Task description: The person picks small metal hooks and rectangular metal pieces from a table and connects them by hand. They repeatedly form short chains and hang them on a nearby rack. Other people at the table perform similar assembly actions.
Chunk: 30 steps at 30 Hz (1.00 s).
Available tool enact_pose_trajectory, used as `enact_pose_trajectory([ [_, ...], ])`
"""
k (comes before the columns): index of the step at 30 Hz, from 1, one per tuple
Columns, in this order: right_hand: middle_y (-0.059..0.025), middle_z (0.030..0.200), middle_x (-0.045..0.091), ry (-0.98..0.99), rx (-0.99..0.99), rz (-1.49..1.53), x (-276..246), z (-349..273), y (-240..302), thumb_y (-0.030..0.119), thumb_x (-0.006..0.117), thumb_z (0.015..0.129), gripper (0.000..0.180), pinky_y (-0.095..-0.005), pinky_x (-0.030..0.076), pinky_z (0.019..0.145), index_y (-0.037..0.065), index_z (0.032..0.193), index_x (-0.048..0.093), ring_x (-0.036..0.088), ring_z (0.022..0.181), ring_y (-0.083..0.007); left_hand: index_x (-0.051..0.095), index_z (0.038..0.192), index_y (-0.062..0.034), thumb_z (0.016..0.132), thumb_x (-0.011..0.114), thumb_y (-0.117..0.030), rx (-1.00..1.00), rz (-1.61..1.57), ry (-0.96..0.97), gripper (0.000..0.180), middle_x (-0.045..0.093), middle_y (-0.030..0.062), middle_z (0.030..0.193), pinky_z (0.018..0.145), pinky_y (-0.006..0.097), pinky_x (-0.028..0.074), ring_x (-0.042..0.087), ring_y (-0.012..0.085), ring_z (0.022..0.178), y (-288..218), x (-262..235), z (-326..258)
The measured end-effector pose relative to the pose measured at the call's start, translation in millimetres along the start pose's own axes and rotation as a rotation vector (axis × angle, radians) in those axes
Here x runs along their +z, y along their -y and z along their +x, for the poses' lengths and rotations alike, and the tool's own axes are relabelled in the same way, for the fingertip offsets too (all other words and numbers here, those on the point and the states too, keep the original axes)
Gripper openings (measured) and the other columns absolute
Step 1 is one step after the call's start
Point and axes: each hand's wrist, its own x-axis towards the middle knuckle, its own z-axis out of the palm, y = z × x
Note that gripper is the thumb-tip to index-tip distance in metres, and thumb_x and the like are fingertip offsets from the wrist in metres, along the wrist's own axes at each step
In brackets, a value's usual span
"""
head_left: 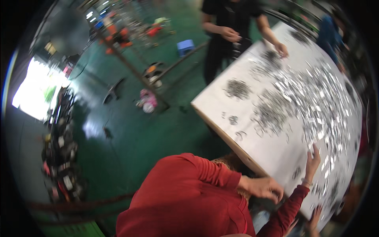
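My left hand [262, 188], at the end of a red sleeve, is over the near edge of a white-topped table [215, 93]. Its fingers curve loosely, with a gap between them and the thumb; I see nothing in it. Further right, my right hand [313, 161] reaches across the tabletop with fingers apart, a band around its wrist. Its fingertips are at the edge of a wide spread of small shiny metal strips [316, 106]. Loose heaps of dark, thin curved pieces [272, 112] lie to its left. Blur hides the pieces' exact kind.
Across the table stands a person in black [233, 31], one hand over the pieces. Another in blue [329, 33] is at the far right. Someone else's hand [316, 217] rests by the near right edge. A blue stool [185, 46] stands on the green floor.
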Motion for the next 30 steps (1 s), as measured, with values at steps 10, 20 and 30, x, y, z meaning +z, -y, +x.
enact_pose_trajectory([
  [10,-0.0088,0.097,0.059,-0.277,0.276,0.38,16.8,31.7,-3.2,0.01,0.048,0.093,0.029,-0.0327,0.045,0.079,0.002,0.12,0.056,0.055,0.087,-0.0218,0.061,0.089,-0.0028,0.081,0.065,-0.01,0.108,0.043,-0.117,0.011,0.062,0.0069,0.085,0.07,0.032,0.046,0.061,0.0203,0.08,-6.8,4.3,4.9],
  [20,0.0003,0.083,0.05,-0.113,0.319,0.925,-34.1,-96.1,135.3,-0.004,0.05,0.085,0.05,-0.0195,0.04,0.069,-0.001,0.134,0.04,0.045,0.073,-0.0064,0.061,0.09,-0.0008,0.081,0.065,-0.009,0.063,0.053,-0.145,0.013,0.062,0.0085,0.086,0.075,0.031,0.046,0.06,0.0189,0.083,-2.7,5.5,2.8],
  [30,-0.0061,0.084,0.063,-0.2,0.323,0.647,-66.8,-145.7,202.2,-0.006,0.064,0.078,0.04,-0.0211,0.048,0.067,-0.001,0.116,0.054,0.061,0.076,-0.0116,0.064,0.097,-0.001,0.084,0.061,-0.009,0.028,0.242,-0.113,0.015,0.065,0.009,0.093,0.079,0.029,0.048,0.063,0.0161,0.088,-27.6,-3.9,11.9],
])
